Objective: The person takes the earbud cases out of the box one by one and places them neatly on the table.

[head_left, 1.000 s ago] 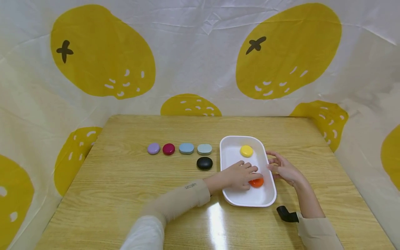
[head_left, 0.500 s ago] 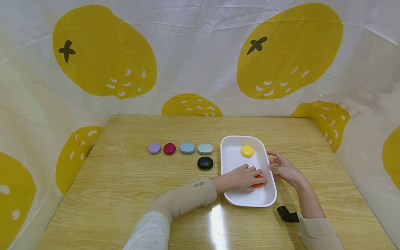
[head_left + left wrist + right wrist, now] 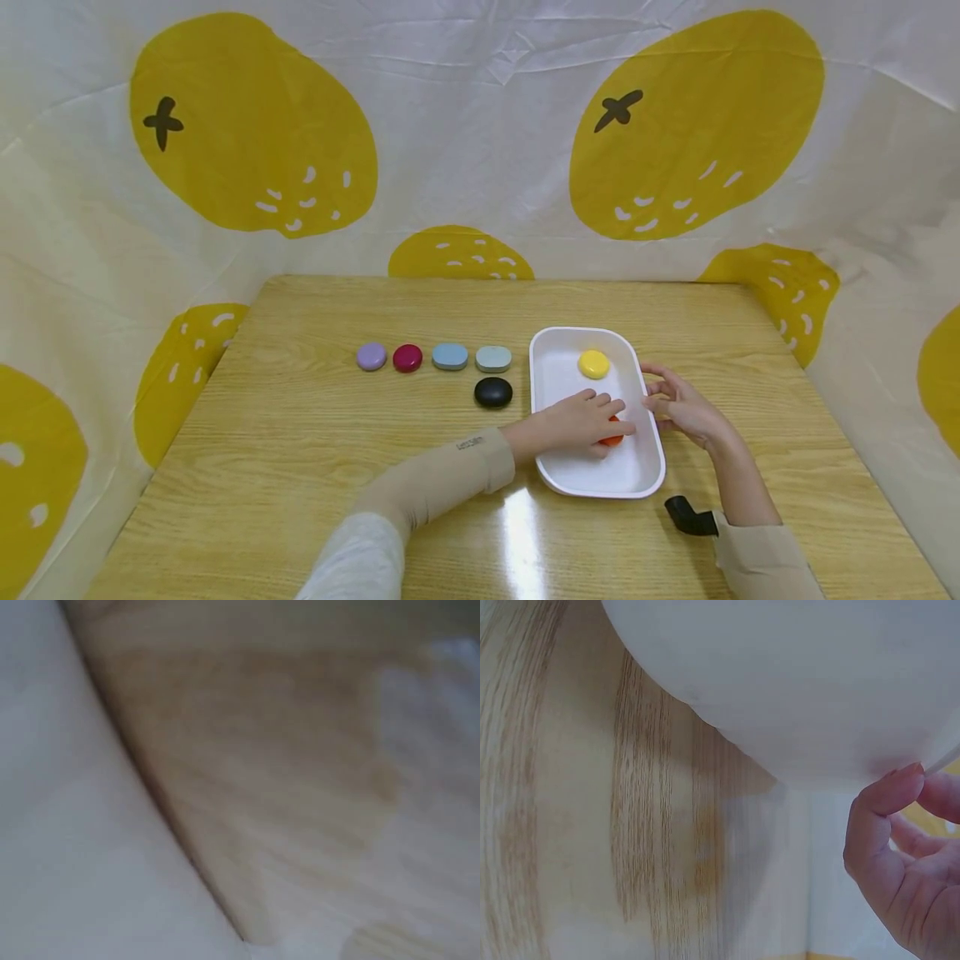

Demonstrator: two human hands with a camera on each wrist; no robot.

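Inside the white tray [image 3: 558, 371], my left hand [image 3: 588, 422] reaches in from the left with its fingers curled over a small orange rounded piece [image 3: 615, 439]. The piece is partly hidden under the fingers. At the tray's right side, my right hand [image 3: 681, 408] holds the rim with bent fingers. In the right wrist view the thumb [image 3: 909, 780] touches the tray's outer wall [image 3: 795, 690], a finger close beside it. A yellow rounded piece [image 3: 594, 364] lies at the far end of the tray. The left wrist view is blurred and shows no fingers.
Left of the tray, a lilac piece [image 3: 371, 357], a dark red piece [image 3: 407, 358], a blue piece [image 3: 450, 357] and a pale green piece [image 3: 493, 359] form a row on the wooden table [image 3: 247, 467]. A black oval piece [image 3: 493, 392] lies nearer, beside the tray.
My left hand moved slightly right over the orange piece, then a little back left with it; the fingers now cover more of the piece. My right hand stays at the rim.
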